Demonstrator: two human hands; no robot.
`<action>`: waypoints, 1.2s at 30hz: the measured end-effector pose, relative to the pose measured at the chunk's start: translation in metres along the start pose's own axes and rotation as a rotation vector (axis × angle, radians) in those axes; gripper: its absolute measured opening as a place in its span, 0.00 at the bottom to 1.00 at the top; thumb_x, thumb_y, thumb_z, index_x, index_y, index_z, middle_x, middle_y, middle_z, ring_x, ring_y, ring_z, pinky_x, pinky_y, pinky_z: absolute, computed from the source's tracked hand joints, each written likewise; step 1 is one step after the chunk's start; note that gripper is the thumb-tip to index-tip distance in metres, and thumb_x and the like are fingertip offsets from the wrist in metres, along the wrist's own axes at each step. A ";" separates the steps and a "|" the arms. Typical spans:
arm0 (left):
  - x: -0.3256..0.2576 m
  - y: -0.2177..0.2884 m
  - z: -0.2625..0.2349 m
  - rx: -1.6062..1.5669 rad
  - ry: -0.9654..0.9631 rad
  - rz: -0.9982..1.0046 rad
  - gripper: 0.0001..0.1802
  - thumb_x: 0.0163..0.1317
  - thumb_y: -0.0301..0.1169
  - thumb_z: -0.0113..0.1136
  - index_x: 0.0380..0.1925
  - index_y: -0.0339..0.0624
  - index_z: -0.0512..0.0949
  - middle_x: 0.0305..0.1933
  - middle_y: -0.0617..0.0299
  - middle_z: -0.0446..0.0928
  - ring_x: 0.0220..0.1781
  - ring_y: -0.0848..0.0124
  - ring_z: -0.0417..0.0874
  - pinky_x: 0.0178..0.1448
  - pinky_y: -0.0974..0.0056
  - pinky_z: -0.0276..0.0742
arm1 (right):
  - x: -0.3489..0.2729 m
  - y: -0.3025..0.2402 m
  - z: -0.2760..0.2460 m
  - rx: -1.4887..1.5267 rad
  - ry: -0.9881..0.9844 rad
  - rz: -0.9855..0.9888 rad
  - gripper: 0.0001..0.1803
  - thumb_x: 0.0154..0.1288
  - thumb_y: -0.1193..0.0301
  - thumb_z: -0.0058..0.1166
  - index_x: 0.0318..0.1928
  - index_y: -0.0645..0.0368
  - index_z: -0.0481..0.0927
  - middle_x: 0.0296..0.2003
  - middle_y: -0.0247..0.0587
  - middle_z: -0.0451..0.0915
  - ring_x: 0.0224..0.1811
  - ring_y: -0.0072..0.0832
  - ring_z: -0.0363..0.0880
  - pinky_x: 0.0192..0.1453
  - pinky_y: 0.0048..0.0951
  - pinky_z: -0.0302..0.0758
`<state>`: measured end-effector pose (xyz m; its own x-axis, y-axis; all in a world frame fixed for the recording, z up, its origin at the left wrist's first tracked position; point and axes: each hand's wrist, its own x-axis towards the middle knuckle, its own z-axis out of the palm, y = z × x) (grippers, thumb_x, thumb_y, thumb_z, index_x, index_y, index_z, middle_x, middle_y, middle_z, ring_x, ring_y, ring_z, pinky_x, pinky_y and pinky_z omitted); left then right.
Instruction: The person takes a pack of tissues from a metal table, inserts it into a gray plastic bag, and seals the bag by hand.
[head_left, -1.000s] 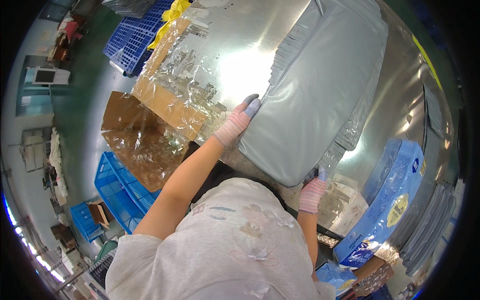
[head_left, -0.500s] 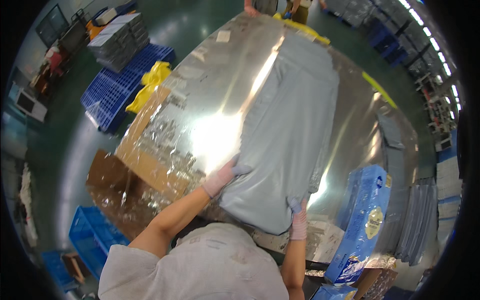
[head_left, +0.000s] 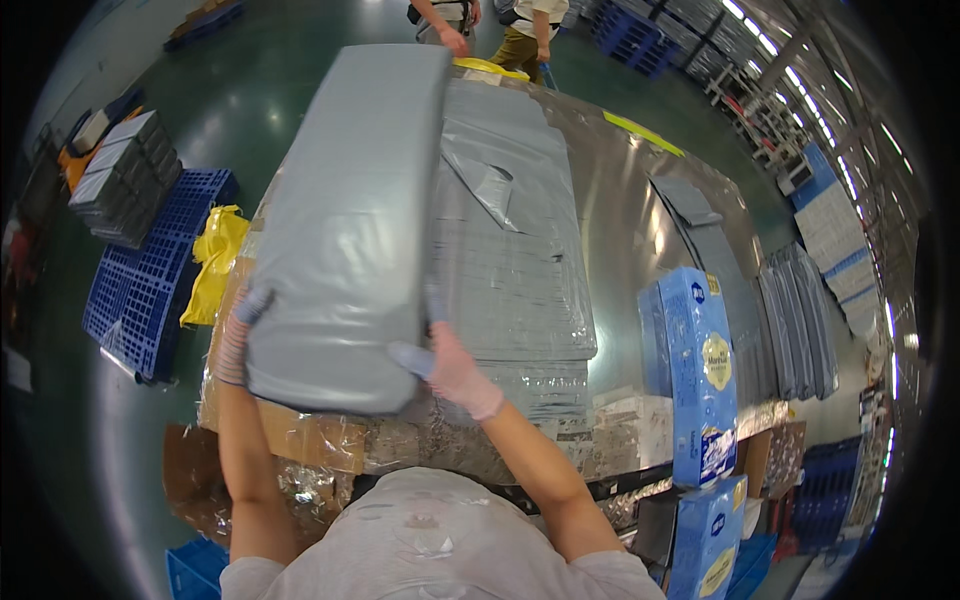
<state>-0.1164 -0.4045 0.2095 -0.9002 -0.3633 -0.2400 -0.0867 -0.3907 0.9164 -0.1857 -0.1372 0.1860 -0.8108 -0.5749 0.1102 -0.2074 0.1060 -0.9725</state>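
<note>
And here both hands are working on one big grey package (head_left: pixel 345 200), smooth and plastic-wrapped, which is lying lengthwise over the left part of the metal worktop (head_left: pixel 620 210). The left hand (head_left: pixel 240 325), in a striped glove with grey fingertips, is gripping the package's left edge near its close end. The right hand (head_left: pixel 455 370), gloved in pink, is clasping the near right corner, its thumb pressing on top while its fingers are reaching along the side. Whether the package is resting fully on what is beneath it or being held slightly up, the view isn't telling.

Just to the right, a layered stack of flat grey bags (head_left: pixel 510 300) is spreading over the middle of the worktop, one piece folding over near its far end and the plastic catching the light. Further right, a long blue pack (head_left: pixel 703 370) is standing near the worktop's edge, and a second blue pack (head_left: pixel 712 540) is sitting closer to the person. Beyond them, more grey packages (head_left: pixel 800 320) are leaning side by side.

Over on the left, a yellow bag (head_left: pixel 215 260) is draping beside a blue pallet (head_left: pixel 150 270), which is carrying a grey stack (head_left: pixel 128 180). At the far end, two other people (head_left: pixel 530 35) are standing close to the worktop.
</note>
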 end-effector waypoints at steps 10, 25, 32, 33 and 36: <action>0.078 -0.109 -0.053 2.024 0.384 0.659 0.28 0.54 0.43 0.53 0.53 0.41 0.69 0.58 0.46 0.67 0.60 0.54 0.66 0.60 0.56 0.64 | -0.048 0.045 0.030 -0.298 -0.362 0.149 0.30 0.58 0.59 0.50 0.57 0.63 0.65 0.57 0.55 0.64 0.60 0.44 0.63 0.62 0.35 0.61; 0.234 -0.190 0.331 2.180 -0.744 1.080 0.22 0.55 0.29 0.45 0.51 0.44 0.71 0.61 0.56 0.65 0.65 0.58 0.60 0.68 0.53 0.49 | -0.175 0.148 -0.200 -0.204 0.307 0.468 0.18 0.57 0.71 0.53 0.49 0.59 0.73 0.40 0.47 0.77 0.43 0.31 0.76 0.47 0.27 0.72; 0.332 -0.235 0.392 2.795 -0.912 1.204 0.24 0.57 0.31 0.43 0.55 0.40 0.69 0.59 0.58 0.69 0.62 0.59 0.66 0.69 0.55 0.47 | -0.235 0.160 -0.363 -0.628 0.432 0.539 0.17 0.56 0.74 0.50 0.48 0.58 0.74 0.42 0.44 0.77 0.43 0.32 0.76 0.49 0.31 0.72; 0.337 -0.243 0.384 2.792 -0.765 1.173 0.22 0.57 0.31 0.44 0.53 0.41 0.71 0.56 0.57 0.71 0.60 0.59 0.68 0.68 0.55 0.49 | -0.252 0.152 -0.400 -0.757 0.455 0.595 0.17 0.56 0.74 0.50 0.47 0.60 0.74 0.42 0.44 0.77 0.44 0.33 0.75 0.50 0.31 0.72; 0.338 -0.249 0.371 2.762 -0.653 0.915 0.19 0.56 0.30 0.47 0.48 0.42 0.75 0.48 0.56 0.77 0.53 0.60 0.74 0.64 0.54 0.56 | -0.300 0.180 -0.512 -0.161 0.999 0.522 0.16 0.63 0.64 0.44 0.46 0.61 0.72 0.39 0.45 0.75 0.42 0.32 0.74 0.50 0.31 0.71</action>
<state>-0.5571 -0.1162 0.0185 -0.8712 0.3850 -0.3047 0.4782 0.5242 -0.7047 -0.2603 0.4693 0.0830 -0.8769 0.4663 -0.1162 0.2742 0.2870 -0.9179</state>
